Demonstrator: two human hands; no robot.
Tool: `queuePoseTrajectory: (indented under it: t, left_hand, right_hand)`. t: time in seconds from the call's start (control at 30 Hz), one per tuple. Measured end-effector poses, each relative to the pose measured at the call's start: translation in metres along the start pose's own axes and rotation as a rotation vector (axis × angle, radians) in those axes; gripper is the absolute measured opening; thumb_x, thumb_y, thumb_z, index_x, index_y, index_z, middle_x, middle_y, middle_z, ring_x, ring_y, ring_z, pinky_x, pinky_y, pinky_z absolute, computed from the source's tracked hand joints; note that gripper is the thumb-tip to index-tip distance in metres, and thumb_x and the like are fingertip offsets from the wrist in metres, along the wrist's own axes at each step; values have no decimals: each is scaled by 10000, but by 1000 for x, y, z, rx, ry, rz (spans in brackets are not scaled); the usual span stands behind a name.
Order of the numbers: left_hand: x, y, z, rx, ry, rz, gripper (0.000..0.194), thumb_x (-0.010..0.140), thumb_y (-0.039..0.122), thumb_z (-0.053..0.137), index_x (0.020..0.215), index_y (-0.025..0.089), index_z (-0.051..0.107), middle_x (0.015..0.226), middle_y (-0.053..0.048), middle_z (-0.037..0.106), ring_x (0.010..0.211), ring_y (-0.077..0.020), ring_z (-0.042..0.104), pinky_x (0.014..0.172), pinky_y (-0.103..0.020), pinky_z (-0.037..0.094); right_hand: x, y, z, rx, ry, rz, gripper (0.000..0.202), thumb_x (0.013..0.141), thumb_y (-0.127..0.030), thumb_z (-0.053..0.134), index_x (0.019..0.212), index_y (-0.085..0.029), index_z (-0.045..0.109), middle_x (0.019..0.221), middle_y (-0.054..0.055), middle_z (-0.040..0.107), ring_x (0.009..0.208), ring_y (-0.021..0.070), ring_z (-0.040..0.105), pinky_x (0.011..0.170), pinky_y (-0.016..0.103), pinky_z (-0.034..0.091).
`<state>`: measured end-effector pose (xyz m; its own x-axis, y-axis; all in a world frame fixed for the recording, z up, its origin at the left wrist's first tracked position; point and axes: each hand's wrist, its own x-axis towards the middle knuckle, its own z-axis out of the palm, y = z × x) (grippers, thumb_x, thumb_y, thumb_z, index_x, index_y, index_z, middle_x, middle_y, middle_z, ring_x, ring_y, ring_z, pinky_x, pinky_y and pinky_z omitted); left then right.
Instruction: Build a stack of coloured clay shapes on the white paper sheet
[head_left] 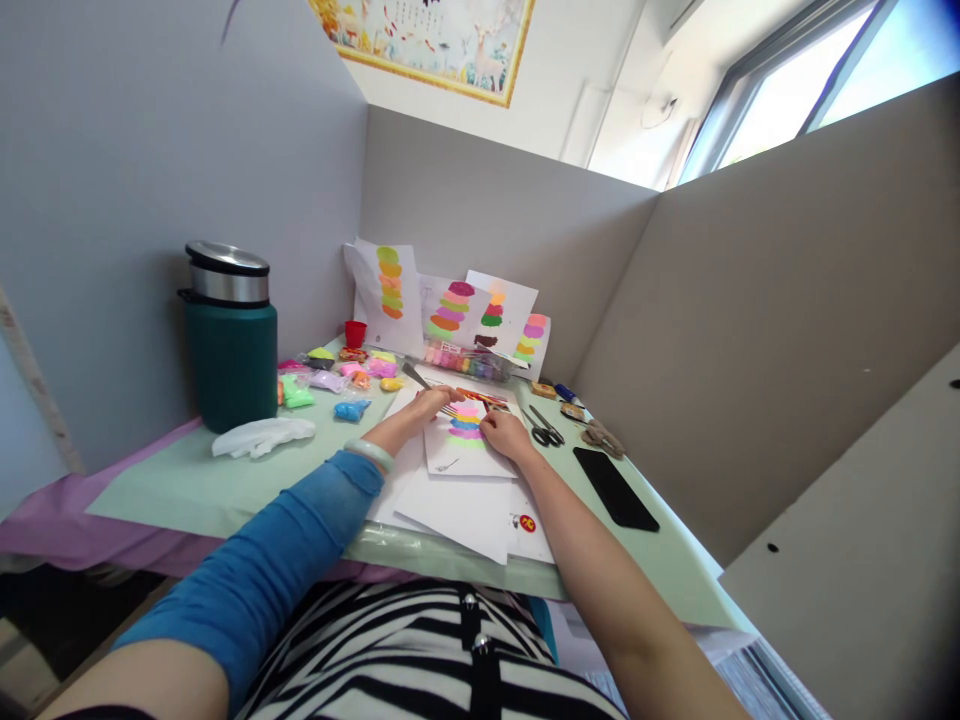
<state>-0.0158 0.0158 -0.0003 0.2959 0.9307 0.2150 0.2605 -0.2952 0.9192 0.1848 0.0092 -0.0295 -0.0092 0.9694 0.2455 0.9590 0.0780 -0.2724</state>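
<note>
"What stands farthest left on the table?"

"A teal bottle [231,360] with a steel lid, upright by the partition. Just in front of it lies a white crumpled thing [262,437], a glove or a cloth; it is hard to say which."

"And next?"

"Small bright packets [327,380] in a loose cluster, with a red cup [355,334] behind them and a blue packet [352,410] nearer the person. Then comes the left hand [430,404], below a blue sleeve [277,545] and a pale bangle [369,453]. Its fingers are bent, and a grey tool [413,374] juts out beyond it. Whether the fingers pinch that tool cannot be told."

"Where is the painted sheet [466,452]?"

"Between the two hands, on top of other white papers [457,515], its stripes pink, blue, yellow, purple and green. Behind it, more painted pages [459,308] lean upright near the partition."

"The right hand [505,436]?"

"Curled at the sheet's right side; its fingertips are hidden, so its grip cannot be told. Farther right lie black-handled scissors [549,435] and a flat black slab [615,488], like a phone."
</note>
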Motion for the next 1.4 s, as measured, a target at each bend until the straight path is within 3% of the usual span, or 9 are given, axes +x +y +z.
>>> queuePoseTrajectory:
  t: [0.1, 0.23, 0.4, 0.7, 0.93, 1.4]
  left_hand:
    - [0, -9, -2, -26, 38, 131, 347, 797, 299, 397, 1019, 233, 655, 1193, -16, 601, 1161, -180, 484, 916, -245, 399]
    - [8, -16, 0, -58, -25, 54, 319, 775, 311, 435, 994, 248, 658, 1161, -11, 617, 1132, -188, 506, 838, -240, 439]
    - [9, -5, 4, -138, -14, -110, 301, 732, 329, 475, 944, 232, 665, 1159, -34, 625, 1084, -210, 543, 724, -236, 470]
    - [9, 3, 6, -238, -89, -123, 307, 652, 279, 513, 906, 193, 663, 1168, -69, 618, 1099, -224, 534, 689, -246, 507]
    - [3, 9, 4, -217, -71, -130, 280, 667, 289, 519, 892, 198, 660, 1149, -64, 628, 1087, -222, 545, 703, -247, 505]
    - [7, 6, 6, -282, -137, -126, 322, 630, 282, 534, 906, 174, 661, 1154, -89, 625, 1086, -232, 546, 673, -255, 519]
  right_hand:
    - [0, -1, 0, 6, -4, 5, 231, 836, -243, 459, 897, -190, 675, 960, 54, 677, 856, 171, 581, 650, 224, 348]
    - [0, -1, 1, 4, 1, 3, 234, 836, -243, 454, 897, -193, 674, 963, 55, 674, 853, 169, 573, 660, 225, 347]
    - [1, 0, 1, 3, 6, -2, 224, 833, -247, 460, 880, -192, 672, 948, 51, 677, 848, 170, 577, 651, 226, 344]
    - [1, 0, 2, 17, 11, -6, 231, 835, -257, 454, 877, -196, 673, 951, 53, 679, 862, 177, 583, 661, 228, 353]
    - [1, 2, 2, 19, 7, -8, 230, 837, -257, 457, 886, -198, 674, 962, 52, 677, 872, 176, 582, 672, 226, 358]
    - [1, 2, 3, 22, 9, -8, 236, 840, -262, 454, 891, -200, 676, 958, 50, 679, 872, 176, 585, 672, 225, 359]
